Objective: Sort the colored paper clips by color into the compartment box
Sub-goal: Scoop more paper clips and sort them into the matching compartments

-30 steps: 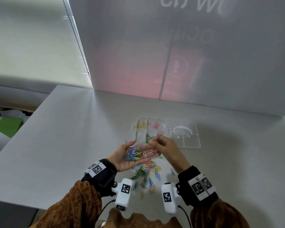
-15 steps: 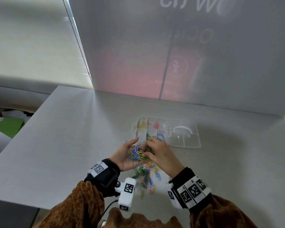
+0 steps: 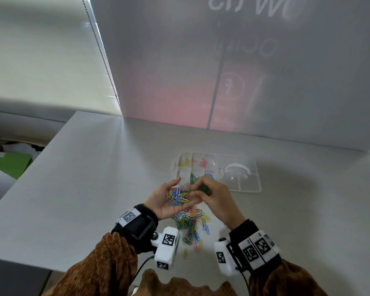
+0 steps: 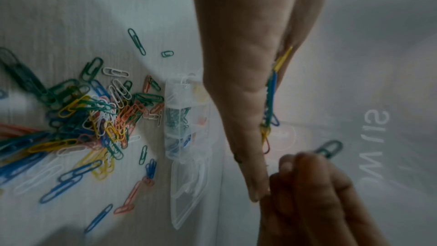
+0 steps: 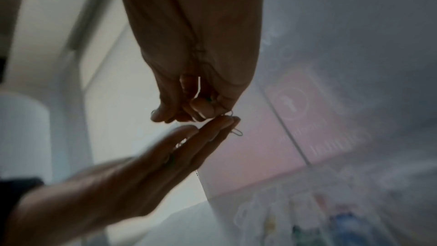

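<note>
My left hand [image 3: 161, 204] lies palm up with straight fingers, carrying a small heap of blue, yellow and white paper clips [image 3: 177, 196] just above the loose pile [image 3: 192, 223] on the table. My right hand [image 3: 217, 199] is right beside that palm, its fingertips pinching green paper clips [image 3: 203, 188]. In the left wrist view one green clip [image 4: 329, 149] sticks out past the right hand [image 4: 307, 194]. The clear compartment box [image 3: 175, 165] lies just beyond both hands, holding yellow, red, green and blue clips in separate cells.
The box's clear lid [image 3: 250, 184] lies open flat to the right. Stray clips [image 3: 185, 253] reach toward the grey table's [image 3: 94, 189] near edge. A frosted panel stands behind the box. The table's left edge drops off.
My right hand dipped its fingers into the clips on my left palm and now pinches green ones beside it. The left hand stayed palm up, nearly in place.
</note>
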The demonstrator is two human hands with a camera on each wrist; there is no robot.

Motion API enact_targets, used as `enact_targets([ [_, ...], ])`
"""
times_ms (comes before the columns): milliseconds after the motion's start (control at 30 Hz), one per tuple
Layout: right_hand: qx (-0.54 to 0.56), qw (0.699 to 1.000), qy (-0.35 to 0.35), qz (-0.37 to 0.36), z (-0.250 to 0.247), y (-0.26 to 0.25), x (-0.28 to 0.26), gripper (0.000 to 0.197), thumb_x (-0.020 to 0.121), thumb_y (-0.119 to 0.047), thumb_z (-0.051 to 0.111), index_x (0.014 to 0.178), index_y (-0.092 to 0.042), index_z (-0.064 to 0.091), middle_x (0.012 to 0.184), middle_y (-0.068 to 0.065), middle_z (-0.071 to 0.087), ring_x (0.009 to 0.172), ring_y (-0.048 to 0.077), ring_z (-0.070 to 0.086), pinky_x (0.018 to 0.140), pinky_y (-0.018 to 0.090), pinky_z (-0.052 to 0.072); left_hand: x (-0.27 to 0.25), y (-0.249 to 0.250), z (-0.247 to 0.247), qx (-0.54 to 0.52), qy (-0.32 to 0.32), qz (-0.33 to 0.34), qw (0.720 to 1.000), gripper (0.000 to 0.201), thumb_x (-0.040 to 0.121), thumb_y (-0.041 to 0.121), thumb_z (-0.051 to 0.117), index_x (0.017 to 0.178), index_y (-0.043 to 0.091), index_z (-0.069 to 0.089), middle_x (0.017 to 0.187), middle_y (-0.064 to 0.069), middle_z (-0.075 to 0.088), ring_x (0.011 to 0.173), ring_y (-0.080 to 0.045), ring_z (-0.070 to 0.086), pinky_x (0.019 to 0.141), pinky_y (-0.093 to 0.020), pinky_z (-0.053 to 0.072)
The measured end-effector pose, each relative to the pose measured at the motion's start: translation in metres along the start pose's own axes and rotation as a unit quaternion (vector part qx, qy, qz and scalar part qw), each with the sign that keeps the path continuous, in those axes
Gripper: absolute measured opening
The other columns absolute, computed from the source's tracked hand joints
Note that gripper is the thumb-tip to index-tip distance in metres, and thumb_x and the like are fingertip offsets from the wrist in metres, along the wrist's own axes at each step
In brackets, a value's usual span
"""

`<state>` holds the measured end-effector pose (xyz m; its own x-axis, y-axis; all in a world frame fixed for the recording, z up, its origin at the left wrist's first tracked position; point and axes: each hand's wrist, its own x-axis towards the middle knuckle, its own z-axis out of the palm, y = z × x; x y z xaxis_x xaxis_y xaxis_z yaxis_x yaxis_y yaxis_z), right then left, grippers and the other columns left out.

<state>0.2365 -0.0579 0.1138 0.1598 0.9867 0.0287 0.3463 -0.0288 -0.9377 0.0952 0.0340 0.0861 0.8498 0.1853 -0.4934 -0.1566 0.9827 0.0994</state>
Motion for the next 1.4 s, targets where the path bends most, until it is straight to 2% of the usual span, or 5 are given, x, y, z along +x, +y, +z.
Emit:
enact_targets([
  [267, 0.532, 0.833, -0.078, 0.132, 0.004, 0.008, 0.001, 0.027, 0.074, -0.023, 0.072, 0.092, -0.01, 0.056, 0.074, 0.003, 0.056, 0.06, 0.009, 0.047, 0.056, 0.019, 0.039, 0.003, -0.002, 0.002, 0.014, 0.036, 0.033, 0.999, 0.046, 0.091, 0.025, 0.046, 0.086, -0.017, 0.065, 0.076, -0.03, 0.065, 0.073, -0.043, 0.068, 0.067, -0.048, 0.058],
  [467, 0.048, 0.992, -0.089, 0.074, 0.014, -0.002, 0.007, 0.011, 0.083, -0.013, 0.066, 0.091, -0.008, 0.059, 0.075, -0.003, 0.056, 0.065, 0.004, 0.05, 0.06, 0.014, 0.041, 0.009, 0.002, -0.008, -0.029, 0.085, 0.027, 0.996, 0.049, 0.096, 0.027, 0.038, 0.091, -0.016, 0.063, 0.087, -0.024, 0.065, 0.074, -0.031, 0.069, 0.071, -0.039, 0.057],
  [733, -0.19, 0.973, -0.132, -0.009, 0.024, 0.004, 0.017, 0.012, 0.076, -0.01, 0.068, 0.084, -0.014, 0.059, 0.088, -0.009, 0.057, 0.089, 0.009, 0.054, 0.08, 0.019, 0.04, 0.011, 0.005, -0.012, 0.028, 0.124, 0.033, 0.991, 0.041, 0.087, 0.02, 0.05, 0.122, -0.002, 0.047, 0.083, -0.015, 0.062, 0.068, -0.028, 0.064, 0.061, -0.034, 0.055],
  [933, -0.213, 0.971, -0.104, -0.023, 0.024, 0.01, 0.018, 0.002, 0.08, -0.01, 0.064, 0.081, -0.01, 0.063, 0.077, -0.017, 0.045, 0.083, 0.008, 0.049, 0.074, 0.012, 0.033, 0.005, -0.002, -0.003, 0.034, 0.084, 0.037, 0.995, 0.02, 0.08, 0.009, 0.056, 0.074, -0.009, 0.062, 0.061, -0.016, 0.059, 0.052, -0.025, 0.061, 0.053, -0.029, 0.055],
  [1400, 0.289, 0.951, -0.071, 0.079, -0.006, 0.0, 0.007, 0.007, 0.088, -0.006, 0.053, 0.081, -0.007, 0.051, 0.081, 0.01, 0.056, 0.06, 0.006, 0.048, 0.055, 0.018, 0.041, 0.006, -0.005, -0.004, 0.03, 0.029, 0.027, 0.999, 0.038, 0.087, 0.016, 0.046, 0.1, -0.015, 0.064, 0.1, -0.033, 0.063, 0.093, -0.047, 0.064, 0.078, -0.052, 0.055],
])
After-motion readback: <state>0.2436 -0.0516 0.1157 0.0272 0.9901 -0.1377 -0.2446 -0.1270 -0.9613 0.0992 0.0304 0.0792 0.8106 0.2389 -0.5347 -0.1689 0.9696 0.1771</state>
